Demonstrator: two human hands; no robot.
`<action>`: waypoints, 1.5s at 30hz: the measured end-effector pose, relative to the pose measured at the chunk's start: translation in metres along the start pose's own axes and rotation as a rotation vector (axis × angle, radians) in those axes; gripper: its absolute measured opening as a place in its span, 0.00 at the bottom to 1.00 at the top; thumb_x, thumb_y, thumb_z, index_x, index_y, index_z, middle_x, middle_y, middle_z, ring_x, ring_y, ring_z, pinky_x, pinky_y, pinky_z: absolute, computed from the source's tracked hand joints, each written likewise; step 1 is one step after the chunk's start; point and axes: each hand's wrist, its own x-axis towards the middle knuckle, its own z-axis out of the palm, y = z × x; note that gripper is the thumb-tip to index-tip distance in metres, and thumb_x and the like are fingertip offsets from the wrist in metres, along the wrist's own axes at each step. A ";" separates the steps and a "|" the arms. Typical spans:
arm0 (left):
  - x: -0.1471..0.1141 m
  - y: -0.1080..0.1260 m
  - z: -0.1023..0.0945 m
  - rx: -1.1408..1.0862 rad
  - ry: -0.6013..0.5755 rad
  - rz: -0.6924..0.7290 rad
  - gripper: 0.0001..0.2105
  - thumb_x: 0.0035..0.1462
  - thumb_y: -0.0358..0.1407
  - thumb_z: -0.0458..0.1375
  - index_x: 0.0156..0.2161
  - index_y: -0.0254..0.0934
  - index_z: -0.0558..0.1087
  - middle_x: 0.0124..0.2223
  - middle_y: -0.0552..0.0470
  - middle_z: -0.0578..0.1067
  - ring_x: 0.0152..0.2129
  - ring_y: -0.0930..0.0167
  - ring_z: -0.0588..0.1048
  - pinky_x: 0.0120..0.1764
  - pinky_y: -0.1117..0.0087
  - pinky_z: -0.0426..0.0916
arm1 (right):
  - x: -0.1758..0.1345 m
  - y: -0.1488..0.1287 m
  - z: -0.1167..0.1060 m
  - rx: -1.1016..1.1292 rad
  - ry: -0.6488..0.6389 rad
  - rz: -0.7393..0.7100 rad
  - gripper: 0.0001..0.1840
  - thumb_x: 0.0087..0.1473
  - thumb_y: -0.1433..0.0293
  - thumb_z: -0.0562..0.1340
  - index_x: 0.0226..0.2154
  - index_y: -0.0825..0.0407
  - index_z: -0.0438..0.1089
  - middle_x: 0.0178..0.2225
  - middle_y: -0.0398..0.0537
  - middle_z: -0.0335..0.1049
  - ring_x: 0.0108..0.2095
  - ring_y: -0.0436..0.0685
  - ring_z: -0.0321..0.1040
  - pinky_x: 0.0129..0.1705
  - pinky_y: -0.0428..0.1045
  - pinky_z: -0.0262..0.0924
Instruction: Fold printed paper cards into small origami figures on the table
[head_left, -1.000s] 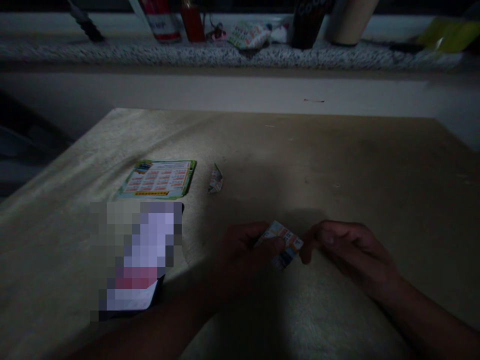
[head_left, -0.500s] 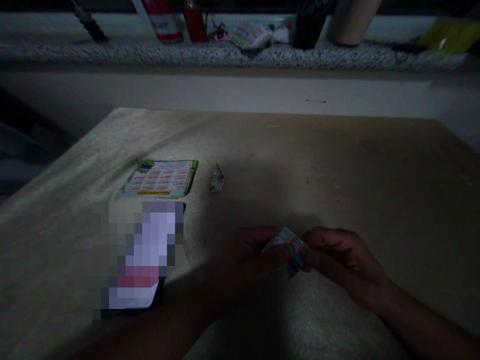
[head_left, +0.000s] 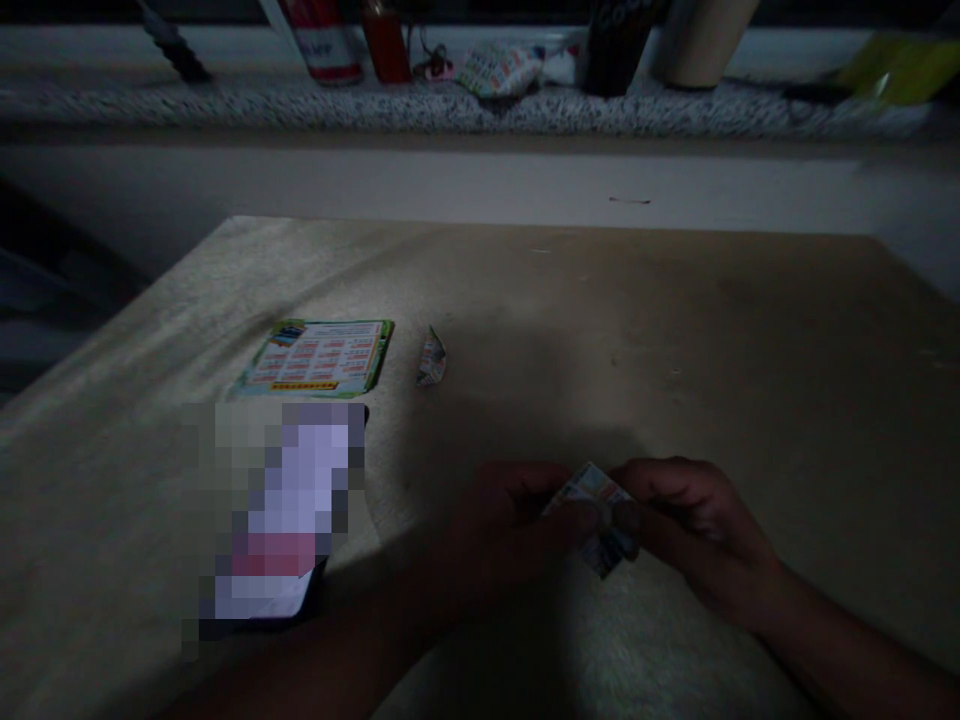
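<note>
A small folded square of printed paper [head_left: 592,484] is held between both hands above the table, one corner pointing away from me. My left hand [head_left: 525,515] pinches its left side, thumb on top. At its right side my right hand [head_left: 679,510] grips it too, thumb laid on the face close to the left thumb. The fingers beneath the paper are partly hidden, and the light is dim. Farther off on the table stands a small folded paper piece [head_left: 432,358] with similar print. Left of it lies a stack of printed sheets [head_left: 319,355] with green edges.
A phone [head_left: 296,510] with a blurred-out lit screen lies left of my hands. Beyond the table [head_left: 720,330], a speckled stone sill [head_left: 420,112] carries a red and white can [head_left: 326,45], a red bottle [head_left: 388,45], a crumpled printed wrapper [head_left: 501,72], a dark cup [head_left: 619,45] and a beige cylinder [head_left: 705,45].
The folded paper has shifted slightly right and toward me, and its square face shows more fully. My left hand has moved right, bringing the two thumbs closer together.
</note>
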 end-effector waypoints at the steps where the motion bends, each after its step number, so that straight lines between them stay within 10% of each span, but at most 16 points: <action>1: 0.000 -0.001 -0.001 0.025 0.026 -0.006 0.15 0.58 0.44 0.65 0.37 0.31 0.81 0.30 0.49 0.78 0.26 0.73 0.73 0.33 0.73 0.66 | 0.000 0.000 -0.001 0.018 0.007 0.008 0.20 0.61 0.57 0.65 0.24 0.53 0.71 0.21 0.44 0.67 0.21 0.49 0.61 0.23 0.45 0.56; 45: 0.003 -0.003 0.001 0.126 0.130 -0.031 0.14 0.52 0.44 0.67 0.30 0.32 0.76 0.27 0.52 0.73 0.23 0.74 0.68 0.28 0.72 0.61 | 0.006 0.000 0.003 0.088 0.048 0.069 0.17 0.57 0.58 0.67 0.27 0.55 0.78 0.21 0.45 0.70 0.21 0.48 0.63 0.23 0.44 0.60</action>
